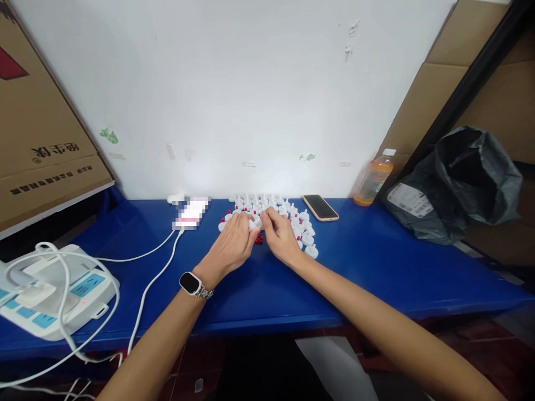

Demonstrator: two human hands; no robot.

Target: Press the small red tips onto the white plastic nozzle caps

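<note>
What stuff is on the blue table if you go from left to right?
Power strip → pixelated white device → left hand → right hand, both at the white caps → phone → orange drink bottle → grey bag.

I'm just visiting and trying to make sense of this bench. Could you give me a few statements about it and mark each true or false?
1. Both hands meet over a cluster of small white plastic parts. True: the left hand and right hand are fingertip to fingertip there.
2. The watch is on the right wrist. False: it sits on the left wrist.
3. A phone lies face up to the right of the parts. True.
4. The bottle holds a clear liquid. False: its liquid is orange.
5. The table is red. False: it is blue.
6. A power strip with white cables sits at the left end. True.
</note>
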